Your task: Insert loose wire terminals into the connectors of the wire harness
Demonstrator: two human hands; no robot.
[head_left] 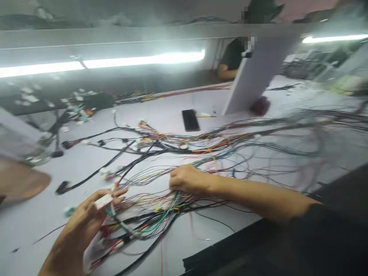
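My left hand (83,222) is at the lower left, its fingers closed on a small white connector (103,201) with coloured wires trailing from it. My right hand (188,179) reaches in from the right, and its fingers are curled round a bundle of thin coloured wires (169,205) lying on the white table (43,214). The wires belong to a large loose wire harness (178,147) that spreads across the table, with black sheathed branches (94,172) running off to the left.
A black phone (190,120) and a pen lie at the back of the table. A tilted white board (255,76) stands behind it, with another person's arm (227,71) past it. More connectors (77,109) sit far left. A brown shape (20,182) enters from the left edge.
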